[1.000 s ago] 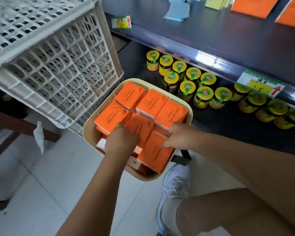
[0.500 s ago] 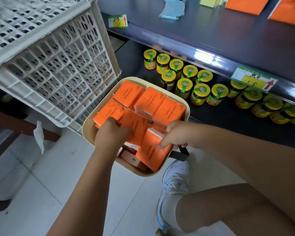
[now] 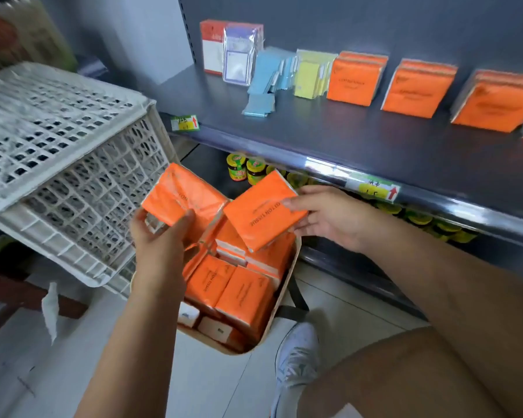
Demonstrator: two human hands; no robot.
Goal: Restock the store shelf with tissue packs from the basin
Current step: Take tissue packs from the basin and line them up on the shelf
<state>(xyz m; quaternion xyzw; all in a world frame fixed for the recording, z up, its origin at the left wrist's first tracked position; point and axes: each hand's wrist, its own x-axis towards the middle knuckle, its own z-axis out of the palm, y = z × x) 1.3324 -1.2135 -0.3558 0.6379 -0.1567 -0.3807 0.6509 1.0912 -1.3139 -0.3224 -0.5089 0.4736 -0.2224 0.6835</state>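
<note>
A cream basin (image 3: 280,300) on the floor holds several orange tissue packs (image 3: 242,294). My left hand (image 3: 159,236) grips one orange pack (image 3: 178,196) lifted above the basin's left side. My right hand (image 3: 329,217) holds a second orange pack (image 3: 261,214) by its right edge, tilted above the basin. The dark shelf (image 3: 360,146) lies beyond, with three stacks of orange tissue packs (image 3: 355,78) standing on its right part.
A white lattice crate (image 3: 64,164) stands tipped at the left, close to the basin. Blue and yellow packets (image 3: 284,73) and a red box (image 3: 213,46) sit on the shelf's left. Jars (image 3: 245,168) line the lower shelf. My shoe (image 3: 298,360) is beside the basin.
Both hands have lifted an orange pack each out of the basin. The view has tilted up, bringing the shelf top and its stacked packs into sight.
</note>
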